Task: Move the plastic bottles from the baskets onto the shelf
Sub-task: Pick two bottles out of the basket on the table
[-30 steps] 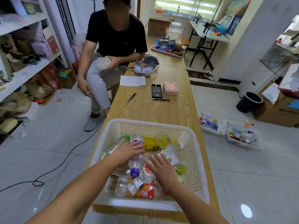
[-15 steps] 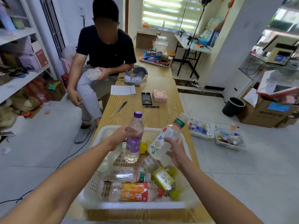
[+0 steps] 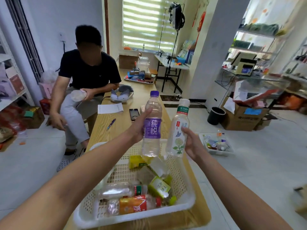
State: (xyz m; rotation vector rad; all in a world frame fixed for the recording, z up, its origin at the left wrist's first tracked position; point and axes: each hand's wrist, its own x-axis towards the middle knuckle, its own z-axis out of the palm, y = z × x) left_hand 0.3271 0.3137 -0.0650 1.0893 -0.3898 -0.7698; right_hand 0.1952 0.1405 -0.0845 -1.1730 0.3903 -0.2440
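Observation:
My left hand (image 3: 139, 128) grips a clear bottle with a purple cap and purple label (image 3: 152, 125), held upright above the basket. My right hand (image 3: 192, 143) holds a clear bottle with a white cap and a green flower label (image 3: 178, 130), also upright, right beside the purple one. Below them a white plastic basket (image 3: 187, 203) sits on the near end of the wooden table (image 3: 123, 123). Several empty bottles lie inside it, among them one with an orange label (image 3: 132, 206) and one with a green label (image 3: 158, 187). Shelves (image 3: 259, 53) stand at the far right.
A person in a black shirt (image 3: 88, 75) sits at the table's left side holding a bottle. A headset (image 3: 122, 95), paper, phone and pen lie on the table. A small bin of bottles (image 3: 216, 144), a black waste bin (image 3: 216, 115) and cardboard boxes (image 3: 244, 117) stand on the floor at right.
Both hands reached into the basket, closed on a bottle each and lifted them up. My view has swung upward and to the right.

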